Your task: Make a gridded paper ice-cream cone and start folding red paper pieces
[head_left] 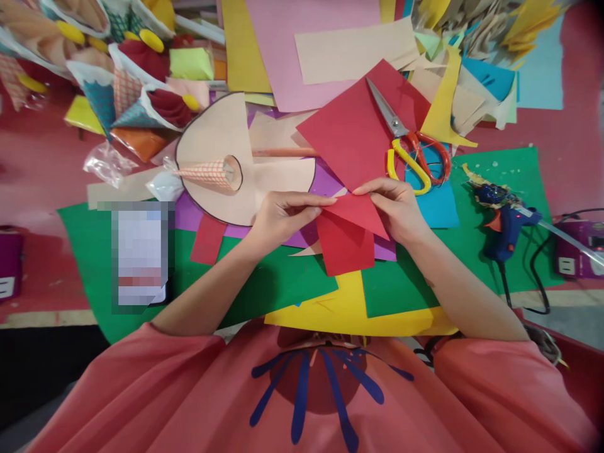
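Note:
Between my two hands is a small red paper piece [361, 212], held up over another red piece [346, 245] on the table. My left hand [287, 217] pinches its left corner between thumb and fingers. At its upper right edge, my right hand [396, 204] grips it with thumb and forefinger. Just beyond lies a large red sheet [340, 138], with scissors [401, 135] with yellow and red handles resting on it. A beige rounded cutout [212, 138] with a dark outline lies to the left, a checkered paper cone [210, 173] on top of it.
A blurred phone [141, 255] lies at the left on green sheets [231, 283]. At the right is a blue glue gun [509, 229] with a cable. Wrapped cones [94, 88] crowd the back left; paper scraps [476, 82] pile at the back right.

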Available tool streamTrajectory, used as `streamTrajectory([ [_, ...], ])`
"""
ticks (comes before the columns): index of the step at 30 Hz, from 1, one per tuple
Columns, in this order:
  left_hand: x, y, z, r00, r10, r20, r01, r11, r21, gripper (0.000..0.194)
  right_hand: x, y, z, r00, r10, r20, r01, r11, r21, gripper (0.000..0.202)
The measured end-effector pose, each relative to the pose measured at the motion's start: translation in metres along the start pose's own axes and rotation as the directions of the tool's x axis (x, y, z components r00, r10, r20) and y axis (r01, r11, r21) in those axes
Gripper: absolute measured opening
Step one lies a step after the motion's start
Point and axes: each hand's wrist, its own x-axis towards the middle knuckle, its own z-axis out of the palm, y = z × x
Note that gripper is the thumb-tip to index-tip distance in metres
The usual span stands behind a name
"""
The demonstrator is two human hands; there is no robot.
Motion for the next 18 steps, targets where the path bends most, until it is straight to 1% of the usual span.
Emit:
streamTrajectory([
  [3, 0.0005, 0.0009, -0.0007, 1.000, 0.016, 0.013, -0.016, 1.000, 0.023, 0.020, -0.0013, 0.0016, -0.0001, 0.999, 0.050, -0.009, -0.050, 0.999, 0.000, 0.014],
  [5, 0.0001, 0.0019, -0.0009, 0.999, 0.039, 0.023, -0.040, 0.998, 0.043, 0.021, -0.0017, 0.0008, 0.0006, 0.998, 0.061, 0.001, -0.061, 0.998, 0.008, 0.015],
  [7, -0.0009, 0.0029, -0.0011, 0.997, 0.065, 0.037, -0.068, 0.995, 0.067, 0.022, -0.0016, -0.0016, 0.0024, 0.999, 0.032, 0.011, -0.032, 0.999, -0.017, 0.014],
  [10, -0.0026, 0.0031, -0.0008, 0.995, 0.074, 0.063, -0.079, 0.994, 0.081, 0.020, -0.0018, -0.0059, 0.0061, 1.000, -0.009, 0.014, 0.010, 0.996, -0.087, 0.023],
  [12, -0.0028, 0.0022, 0.0002, 0.997, 0.055, 0.049, -0.058, 0.997, 0.054, 0.023, -0.0027, -0.0072, 0.0080, 1.000, -0.007, 0.015, 0.009, 0.994, -0.109, 0.028],
  [15, -0.0008, 0.0006, 0.0026, 1.000, -0.021, 0.011, 0.020, 0.999, 0.028, 0.034, -0.0046, -0.0061, 0.0089, 1.000, -0.012, 0.025, 0.015, 0.992, -0.125, 0.031],
  [18, 0.0023, 0.0001, 0.0041, 0.997, -0.073, 0.008, 0.073, 0.995, 0.065, 0.033, -0.0063, -0.0038, 0.0084, 0.999, -0.044, 0.031, 0.047, 0.990, -0.136, 0.028],
])
